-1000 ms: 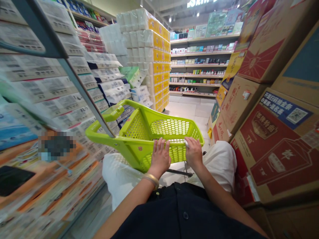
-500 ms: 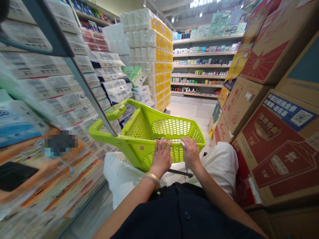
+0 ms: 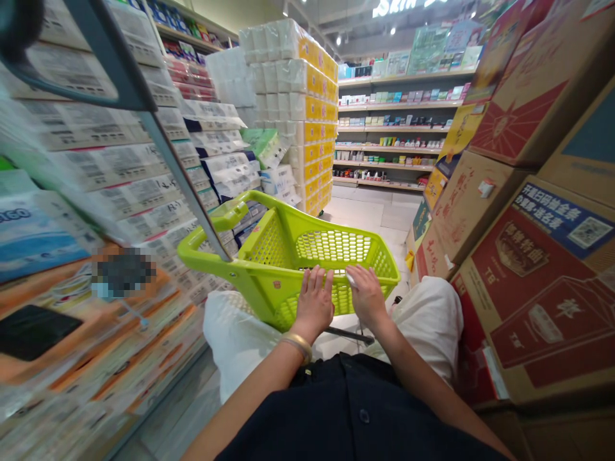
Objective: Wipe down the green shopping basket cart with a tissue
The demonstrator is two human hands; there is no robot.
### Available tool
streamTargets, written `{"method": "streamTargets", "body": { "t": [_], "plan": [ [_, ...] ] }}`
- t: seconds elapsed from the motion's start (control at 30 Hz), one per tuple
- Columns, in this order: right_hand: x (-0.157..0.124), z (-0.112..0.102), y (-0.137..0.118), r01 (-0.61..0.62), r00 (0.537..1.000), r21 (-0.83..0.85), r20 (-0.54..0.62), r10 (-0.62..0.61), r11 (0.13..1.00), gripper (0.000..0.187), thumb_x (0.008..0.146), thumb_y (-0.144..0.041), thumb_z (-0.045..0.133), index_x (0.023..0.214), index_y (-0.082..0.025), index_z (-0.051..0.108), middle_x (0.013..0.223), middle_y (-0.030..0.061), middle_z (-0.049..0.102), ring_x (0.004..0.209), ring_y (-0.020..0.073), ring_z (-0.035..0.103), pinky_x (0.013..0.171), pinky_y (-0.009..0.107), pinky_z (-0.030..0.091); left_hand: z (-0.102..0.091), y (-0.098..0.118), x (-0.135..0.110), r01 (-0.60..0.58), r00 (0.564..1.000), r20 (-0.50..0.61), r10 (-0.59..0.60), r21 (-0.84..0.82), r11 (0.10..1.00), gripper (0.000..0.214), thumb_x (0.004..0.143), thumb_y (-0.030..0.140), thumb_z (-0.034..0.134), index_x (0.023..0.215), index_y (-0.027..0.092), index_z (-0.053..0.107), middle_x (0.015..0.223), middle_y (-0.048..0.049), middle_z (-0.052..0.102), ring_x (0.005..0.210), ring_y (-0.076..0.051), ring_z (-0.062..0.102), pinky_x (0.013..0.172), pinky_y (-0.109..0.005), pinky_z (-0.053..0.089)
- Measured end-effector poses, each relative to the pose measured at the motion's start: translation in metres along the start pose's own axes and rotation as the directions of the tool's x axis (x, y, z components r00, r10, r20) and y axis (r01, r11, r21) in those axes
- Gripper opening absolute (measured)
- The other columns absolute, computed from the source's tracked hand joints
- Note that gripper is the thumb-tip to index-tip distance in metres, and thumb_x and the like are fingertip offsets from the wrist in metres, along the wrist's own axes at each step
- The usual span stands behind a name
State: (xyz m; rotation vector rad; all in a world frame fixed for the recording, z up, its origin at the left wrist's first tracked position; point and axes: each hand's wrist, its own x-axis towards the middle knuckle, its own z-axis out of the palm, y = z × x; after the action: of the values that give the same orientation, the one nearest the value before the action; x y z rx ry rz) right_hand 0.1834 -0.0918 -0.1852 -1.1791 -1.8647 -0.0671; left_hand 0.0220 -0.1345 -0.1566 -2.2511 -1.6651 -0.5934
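Observation:
A lime-green plastic shopping basket (image 3: 269, 282) with holed walls stands in front of me between my knees, and no goods show inside the part I can see. My left hand (image 3: 314, 298) lies over its near rim, fingers together and bent over the edge. Beside it, to the right, my right hand (image 3: 368, 294) curls over the same rim, with a small white spot at its index finger that I cannot make out. A metal pole (image 3: 182, 179) with a grey loop handle (image 3: 115, 89) slants up to the left from the basket.
Wrapped paper packs (image 3: 120, 153) are stacked on the left, with a dark phone-like slab (image 3: 36, 330) on the orange packs. Yellow-and-white paper rolls (image 3: 298, 109) rise ahead. Cartons (image 3: 538, 288) line the right side. Stocked shelves (image 3: 398, 128) stand beyond the tiled floor (image 3: 369, 211).
The view has shifted slightly, so most things sit a little further right. Both hands keep their places on the basket's rim.

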Motion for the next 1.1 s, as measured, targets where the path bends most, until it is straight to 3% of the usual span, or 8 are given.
{"method": "streamTargets", "body": {
  "t": [0.1,0.3,0.47,0.53,0.7,0.77,0.97,1.1],
  "plan": [
    [0.001,0.0,-0.006,0.108,0.991,0.072,0.073,-0.113,0.992,0.044,0.087,-0.008,0.041,0.122,-0.023,0.063,0.126,0.0064,0.066,0.123,0.0209,0.056,0.112,0.046,0.034,-0.002,-0.002,-0.001,-0.016,1.0,0.011,0.016,-0.001,1.0,0.07,0.073,0.017,0.055,0.14,0.015,0.037,0.138,-0.0142,0.048,0.141,-0.03,0.031,0.121,-0.049,0.019],
    [0.002,-0.009,0.014,-0.181,0.981,-0.048,-0.079,0.176,0.982,0.034,0.09,-0.014,0.042,0.113,-0.016,0.068,0.113,0.0132,0.071,0.113,0.0269,0.061,0.109,0.053,0.035,-0.001,-0.001,-0.001,-0.011,1.0,0.0,0.011,-0.001,1.0,0.071,0.073,0.018,0.056,0.141,0.013,0.037,0.137,-0.0154,0.048,0.141,-0.03,0.031,0.121,-0.049,0.017],
    [0.003,-0.004,-0.005,0.08,0.99,0.097,0.107,-0.09,0.992,0.042,0.089,-0.011,0.042,0.124,-0.024,0.063,0.125,0.0065,0.067,0.122,0.0208,0.057,0.112,0.046,0.035,0.002,-0.002,0.0,-0.019,1.0,0.005,0.019,0.014,1.0,0.069,0.073,0.018,0.056,0.14,0.011,0.038,0.136,-0.0158,0.048,0.14,-0.031,0.032,0.121,-0.049,0.018],
    [0.002,-0.005,-0.004,0.112,0.983,0.116,0.13,-0.127,0.987,0.043,0.09,-0.011,0.042,0.126,-0.025,0.061,0.128,0.0059,0.066,0.124,0.0201,0.056,0.112,0.045,0.035,0.001,-0.003,0.0,-0.031,1.0,0.005,0.031,0.019,0.999,0.07,0.073,0.018,0.056,0.14,0.012,0.037,0.136,-0.015,0.048,0.14,-0.031,0.032,0.121,-0.049,0.019],
    [0.003,-0.015,0.018,-0.161,0.987,-0.039,-0.015,0.161,0.986,0.034,0.091,-0.016,0.041,0.113,-0.017,0.067,0.116,0.0128,0.07,0.112,0.0269,0.062,0.107,0.051,0.037,0.002,-0.004,-0.001,-0.035,0.999,-0.009,0.035,0.021,0.999,0.071,0.073,0.02,0.057,0.141,0.013,0.036,0.137,-0.0145,0.049,0.14,-0.03,0.033,0.12,-0.049,0.019],
    [0.005,-0.014,0.016,-0.209,0.978,-0.061,-0.028,0.208,0.976,0.033,0.091,-0.016,0.042,0.111,-0.016,0.068,0.113,0.0138,0.071,0.109,0.028,0.063,0.105,0.052,0.038,0.003,-0.003,0.0,-0.023,1.0,-0.016,0.024,0.023,0.999,0.07,0.073,0.02,0.057,0.14,0.013,0.037,0.136,-0.0148,0.049,0.139,-0.031,0.033,0.12,-0.05,0.02],
    [0.008,0.001,-0.019,0.094,0.986,0.07,0.128,-0.102,0.993,0.042,0.089,-0.01,0.042,0.123,-0.023,0.062,0.126,0.0064,0.066,0.12,0.021,0.057,0.111,0.043,0.034,0.003,-0.004,0.0,-0.024,1.0,-0.018,0.025,0.025,0.999,0.067,0.074,0.017,0.054,0.139,0.013,0.038,0.136,-0.0141,0.049,0.14,-0.03,0.033,0.12,-0.048,0.02],
    [0.002,-0.007,0.006,-0.037,0.999,-0.001,0.033,0.037,0.999,0.038,0.089,-0.011,0.041,0.117,-0.02,0.065,0.119,0.009,0.07,0.115,0.0227,0.06,0.11,0.046,0.034,0.001,-0.005,-0.001,-0.037,0.999,-0.014,0.038,0.029,0.999,0.068,0.075,0.019,0.055,0.14,0.014,0.037,0.136,-0.0136,0.049,0.139,-0.029,0.034,0.12,-0.047,0.021]
  ]
}}
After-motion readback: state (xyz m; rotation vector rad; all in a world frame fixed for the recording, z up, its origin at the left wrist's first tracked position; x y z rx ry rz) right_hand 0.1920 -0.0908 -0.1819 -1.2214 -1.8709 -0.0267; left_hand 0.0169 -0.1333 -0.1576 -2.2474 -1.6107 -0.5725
